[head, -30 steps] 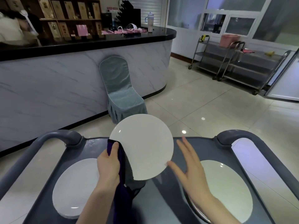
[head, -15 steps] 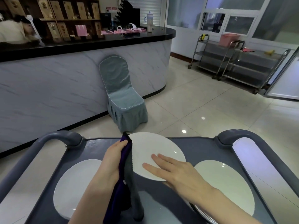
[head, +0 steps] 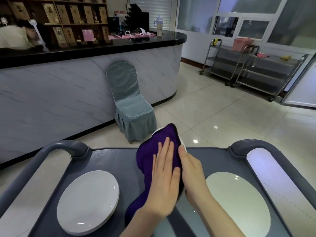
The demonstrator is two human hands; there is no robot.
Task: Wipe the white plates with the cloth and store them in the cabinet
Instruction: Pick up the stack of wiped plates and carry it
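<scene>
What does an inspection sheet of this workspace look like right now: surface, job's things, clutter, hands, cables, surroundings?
Surface: grey cart top, raised handles at both far corners.
Job's things: purple cloth spread over the held plate, only its rim showing; left stack and right stack of white plates lie flat on the cart.
Clutter: nothing seen on the cart.
Hands: left hand pressed flat on the cloth; right hand grips the plate's right edge.
Cables: nothing seen.
Surroundings: covered chair against a marble counter; steel trolleys far right; no cabinet clearly seen.
</scene>
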